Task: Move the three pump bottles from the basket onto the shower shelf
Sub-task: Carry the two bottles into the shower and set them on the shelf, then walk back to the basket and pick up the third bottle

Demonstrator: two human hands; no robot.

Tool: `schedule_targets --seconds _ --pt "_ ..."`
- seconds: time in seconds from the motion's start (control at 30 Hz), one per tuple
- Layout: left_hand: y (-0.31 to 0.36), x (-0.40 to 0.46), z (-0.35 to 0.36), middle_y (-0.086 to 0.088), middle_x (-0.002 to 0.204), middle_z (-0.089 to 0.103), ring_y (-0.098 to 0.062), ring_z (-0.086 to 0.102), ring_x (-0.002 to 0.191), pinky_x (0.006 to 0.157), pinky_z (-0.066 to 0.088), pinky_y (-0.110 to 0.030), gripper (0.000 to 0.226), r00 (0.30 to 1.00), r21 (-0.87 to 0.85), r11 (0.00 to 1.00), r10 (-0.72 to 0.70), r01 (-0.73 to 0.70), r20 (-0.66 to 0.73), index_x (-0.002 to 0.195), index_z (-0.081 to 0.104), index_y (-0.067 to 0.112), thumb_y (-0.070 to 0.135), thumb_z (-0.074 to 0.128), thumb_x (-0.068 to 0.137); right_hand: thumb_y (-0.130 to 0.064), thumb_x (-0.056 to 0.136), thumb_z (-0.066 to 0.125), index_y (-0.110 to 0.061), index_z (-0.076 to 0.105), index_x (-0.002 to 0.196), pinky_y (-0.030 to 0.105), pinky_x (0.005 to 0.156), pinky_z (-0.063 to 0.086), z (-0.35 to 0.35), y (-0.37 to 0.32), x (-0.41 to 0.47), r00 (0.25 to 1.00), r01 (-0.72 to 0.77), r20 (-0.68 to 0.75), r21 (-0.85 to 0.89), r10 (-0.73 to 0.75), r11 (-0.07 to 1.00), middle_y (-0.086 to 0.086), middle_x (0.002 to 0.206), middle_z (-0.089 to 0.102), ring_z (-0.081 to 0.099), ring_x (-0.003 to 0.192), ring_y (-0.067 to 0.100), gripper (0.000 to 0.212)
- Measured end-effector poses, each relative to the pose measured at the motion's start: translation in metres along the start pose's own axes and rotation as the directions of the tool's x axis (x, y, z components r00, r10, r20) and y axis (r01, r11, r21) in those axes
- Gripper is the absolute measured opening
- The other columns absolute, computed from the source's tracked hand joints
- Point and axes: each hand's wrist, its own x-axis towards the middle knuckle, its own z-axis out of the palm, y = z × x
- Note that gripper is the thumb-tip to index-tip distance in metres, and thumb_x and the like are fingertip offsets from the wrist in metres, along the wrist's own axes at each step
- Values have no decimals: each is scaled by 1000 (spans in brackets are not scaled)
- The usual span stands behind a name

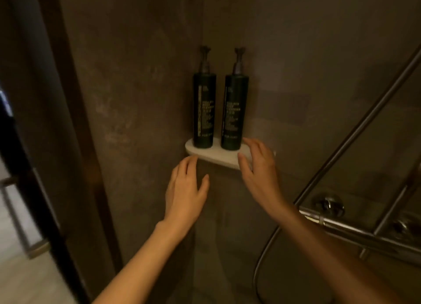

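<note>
Forearms: two bare forearms rise from the bottom edge at about 6 o'clock, converging toward the corner of the shower.
Left hand [185, 189]: open, fingers loosely spread, thumb out to the side; it holds nothing and hovers just below the shelf's left end.
Right hand [258, 169]: open too, fingers relaxed and slightly curled, empty; its fingertips lie over the shelf's right end, just beside the right bottle.
Shelf [214, 156]: a small, smooth, pale slab with a rounded front edge, set into the corner where two walls meet, near the centre of the view.
Left bottle [204, 107]: tall, dark, glossy cylinder with faint pale lettering and a slim pump head, upright on the shelf.
Right bottle [234, 110]: same shape and finish, upright, standing close beside the first without clearly touching it.
Walls [141, 80]: mottled brown, matte, stone-like.
Shower fittings [355, 226]: shiny metal bars and a valve at 4 o'clock, with a thin hose looping down.
Door frame [61, 121]: dark upright band at 9 o'clock.
</note>
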Motion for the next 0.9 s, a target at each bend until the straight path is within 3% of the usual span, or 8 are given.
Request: schedule_targets --seconds 0.2,0.3,0.57,0.7,0.9 --pt "-12 -72 -2 -9 137 49 -24 44 126 104 38 -35 49 999 185 982 -36 34 7 136 45 11 30 50 92 -19 94 50 -5 55 126 37 106 37 11 1 -67 995 48 84 -19 -46 999 14 127 56 47 123 27 36" --pt "-23 -113 -2 -9 135 52 -25 46 125 103 39 -37 48 996 261 964 -75 58 52 135 46 11 31 51 92 -21 94 50 -7 54 128 36 108 33 22 -2 -106 980 47 196 -36 -39 998 11 130 55 45 127 26 37" --pt "-73 -218 -23 -11 131 56 -29 51 119 100 40 -41 47 942 474 859 -299 196 153 132 50 10 32 51 91 -27 96 45 -8 53 130 38 108 33 56 -26 -200 885 49 466 -68 -12 996 12 133 55 44 129 27 40" --pt "-104 -277 -56 -13 132 55 -32 49 120 101 37 -44 48 881 541 786 -445 299 160 131 51 10 34 52 90 -30 97 44 -8 51 132 37 110 30 78 -55 -254 803 65 595 -42 -27 997 11 135 54 42 131 26 42" --pt "-136 -389 -128 -17 130 56 -37 53 117 99 39 -45 47 738 616 643 -659 455 144 128 54 8 34 54 88 -34 97 40 -13 43 138 34 112 25 105 -124 -335 588 56 808 -2 -31 998 7 143 45 34 135 23 46"
